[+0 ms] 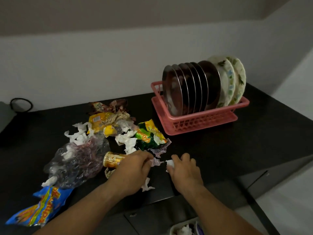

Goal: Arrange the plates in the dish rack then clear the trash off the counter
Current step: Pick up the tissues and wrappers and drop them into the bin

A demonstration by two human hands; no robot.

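Curling round a white tissue wad (pixel 169 163), the right hand (pixel 184 168) grips it knuckles up, close to the near edge of the dark worktop (pixel 228 150). Just beside it, the left hand (pixel 133 167) bends its fingers down onto a pale torn scrap (pixel 157 161) and pinches its end. The two hands are near each other but apart. The left hand covers one end of a gold can (pixel 112 160) lying on its side, and a tissue strip (pixel 146 184) lies under its wrist by the near edge.

Trash spreads from the hands toward the left and far edges. A green snack bag (pixel 150 136) lies just beyond the left fingers, with loose tissue pieces (pixel 128 141) beside it. Farther back are a yellow packet (pixel 101 121) and a brown wrapper (pixel 108 106), the wrapper nearest the far edge. A crumpled clear plastic bag (pixel 77 160) lies left of the can, and a blue wrapper (pixel 40 206) sits at the near left edge.

The pink dish rack (pixel 199 121) stands toward the far right corner. It holds a row of steel plates (pixel 189 85) and floral plates (pixel 232 78), all upright. Open worktop runs from the right hand to the rack and out to the right edge. Below the near edge, a small bin (pixel 171 230) holds tissue.
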